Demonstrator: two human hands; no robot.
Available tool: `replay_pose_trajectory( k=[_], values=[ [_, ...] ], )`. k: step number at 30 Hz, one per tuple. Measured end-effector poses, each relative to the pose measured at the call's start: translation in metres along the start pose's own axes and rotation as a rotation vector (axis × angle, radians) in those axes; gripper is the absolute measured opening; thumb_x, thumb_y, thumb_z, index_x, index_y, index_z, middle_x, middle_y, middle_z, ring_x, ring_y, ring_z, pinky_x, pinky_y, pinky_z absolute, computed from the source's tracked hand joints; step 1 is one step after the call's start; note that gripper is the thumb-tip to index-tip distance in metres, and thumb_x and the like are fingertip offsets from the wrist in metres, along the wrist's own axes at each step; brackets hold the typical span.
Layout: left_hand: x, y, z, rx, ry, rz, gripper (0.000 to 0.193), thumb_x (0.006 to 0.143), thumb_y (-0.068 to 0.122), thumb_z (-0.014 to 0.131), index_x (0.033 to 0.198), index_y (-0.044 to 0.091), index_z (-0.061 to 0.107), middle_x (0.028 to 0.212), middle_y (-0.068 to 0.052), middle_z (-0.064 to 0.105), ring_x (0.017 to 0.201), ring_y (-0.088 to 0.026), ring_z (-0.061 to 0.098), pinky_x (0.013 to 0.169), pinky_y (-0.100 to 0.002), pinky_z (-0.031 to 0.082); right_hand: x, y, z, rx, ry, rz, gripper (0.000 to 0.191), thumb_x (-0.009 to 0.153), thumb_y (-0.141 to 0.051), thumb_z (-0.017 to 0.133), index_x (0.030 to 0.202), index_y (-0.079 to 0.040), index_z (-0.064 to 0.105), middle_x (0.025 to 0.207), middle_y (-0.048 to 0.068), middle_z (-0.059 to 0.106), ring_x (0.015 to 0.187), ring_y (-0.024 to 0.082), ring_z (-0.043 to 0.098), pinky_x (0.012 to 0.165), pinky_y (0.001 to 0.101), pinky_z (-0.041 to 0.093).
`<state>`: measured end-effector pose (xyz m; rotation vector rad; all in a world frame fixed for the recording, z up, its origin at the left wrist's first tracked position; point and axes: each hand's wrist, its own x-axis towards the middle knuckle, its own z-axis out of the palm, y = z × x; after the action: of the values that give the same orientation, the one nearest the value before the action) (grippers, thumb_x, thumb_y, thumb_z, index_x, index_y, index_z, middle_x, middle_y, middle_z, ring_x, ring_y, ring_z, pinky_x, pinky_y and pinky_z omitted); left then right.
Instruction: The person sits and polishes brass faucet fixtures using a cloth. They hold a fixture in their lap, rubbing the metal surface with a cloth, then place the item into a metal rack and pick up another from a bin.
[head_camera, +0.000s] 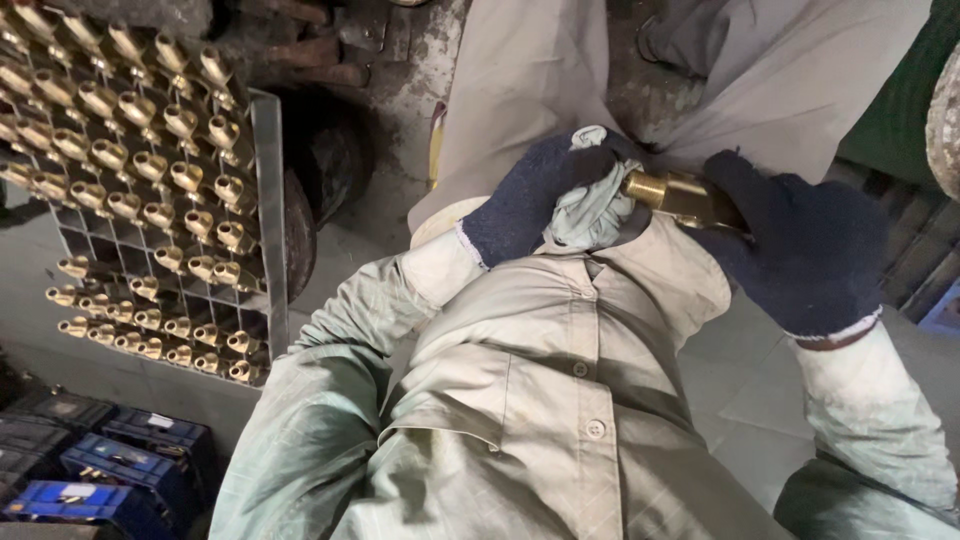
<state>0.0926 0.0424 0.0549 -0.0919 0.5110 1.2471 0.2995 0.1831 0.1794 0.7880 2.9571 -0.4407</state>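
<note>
We hold the brass fitting (680, 195) over our lap, its long axis running between our hands, the right hand (800, 245) closed around its body and the left hand (535, 195) pressing a pale cloth (592, 205) to its nearer end.

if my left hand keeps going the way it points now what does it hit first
The left hand, holding a pale cloth, points toward the brass part in the right hand. It would likely meet that part first.

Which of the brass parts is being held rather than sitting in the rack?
The brass part gripped by the gloved right hand; the left hand presses a cloth on its end.
</note>
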Motion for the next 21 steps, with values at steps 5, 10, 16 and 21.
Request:
replay_pose_trajectory(
  k=[5,10,16,21],
  values=[
    [0.054,0.001,-0.026,-0.41,-0.119,-0.179,0.033,0.109,0.029,0.054,0.122,-0.001,0.059,0.096,-0.017,0.067,0.077,-0.023,0.065,0.069,-0.035,0.055,0.016,0.04,0.024,-0.173,0.175,-0.164,0.046,0.102,-0.047,0.073,0.131,-0.011,0.07,0.075,0.005,0.059,0.06,0.024,0.056,0.058,0.0391,0.041],
    [0.107,0.023,-0.047,-0.204,-0.037,-0.076,0.029,0.107,0.029,0.051,0.112,0.001,0.06,0.089,-0.014,0.066,0.072,-0.023,0.063,0.064,-0.034,0.052,0.052,0.085,0.065,-0.259,0.2,-0.147,0.049,0.096,-0.053,0.076,0.129,-0.016,0.07,0.07,0.004,0.058,0.058,0.026,0.055,0.059,0.0403,0.041],
    [0.16,0.053,-0.066,-0.131,-0.035,-0.044,0.044,0.108,0.036,0.05,0.109,-0.006,0.061,0.082,-0.01,0.062,0.063,-0.019,0.054,0.057,-0.03,0.044,0.103,0.13,0.101,-0.293,0.168,-0.138,0.055,0.098,-0.059,0.077,0.133,-0.016,0.07,0.07,0.002,0.06,0.055,0.022,0.056,0.056,0.0356,0.041],
    [0.2,0.065,-0.072,-0.264,-0.076,-0.051,0.038,0.103,0.037,0.049,0.104,0.0,0.059,0.077,-0.009,0.059,0.058,-0.016,0.051,0.049,-0.028,0.038,0.127,0.157,0.108,-0.197,0.192,-0.174,0.044,0.1,-0.049,0.075,0.132,-0.02,0.069,0.079,0.0,0.067,0.062,0.019,0.06,0.066,0.0341,0.045]
  ],
)
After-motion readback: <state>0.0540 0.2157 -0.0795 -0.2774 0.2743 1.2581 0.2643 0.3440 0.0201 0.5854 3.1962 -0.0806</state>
